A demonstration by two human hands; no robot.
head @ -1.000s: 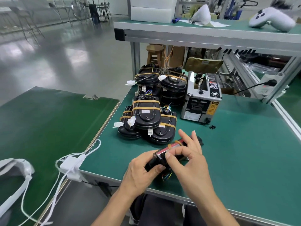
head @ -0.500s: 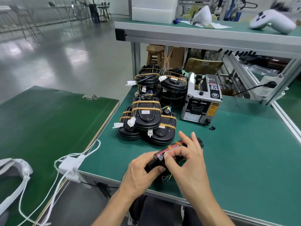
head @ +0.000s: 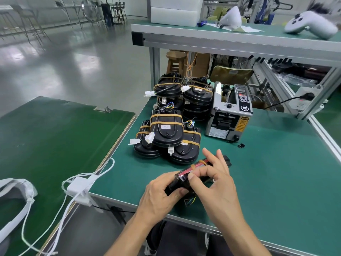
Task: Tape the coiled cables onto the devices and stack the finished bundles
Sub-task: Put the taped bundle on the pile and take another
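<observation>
The green table point(head: 267, 172) carries, at its far left, the finished bundles point(head: 166, 133), stacked in layers with tan tape bands. Just right of them stands the tape dispenser point(head: 228, 115). Near the front edge, the device point(head: 186, 177) is held on edge above the table. The left hand point(head: 160, 194) grips its near end, fingers curled round the casing. The right hand point(head: 215, 183) pinches its top edge beside a tape strip point(head: 193, 166); two fingers extend. The rigid, smooth casing looks light; hold it by the edges. The cable ends point(head: 190, 201) beneath appear loose, partly hidden.
</observation>
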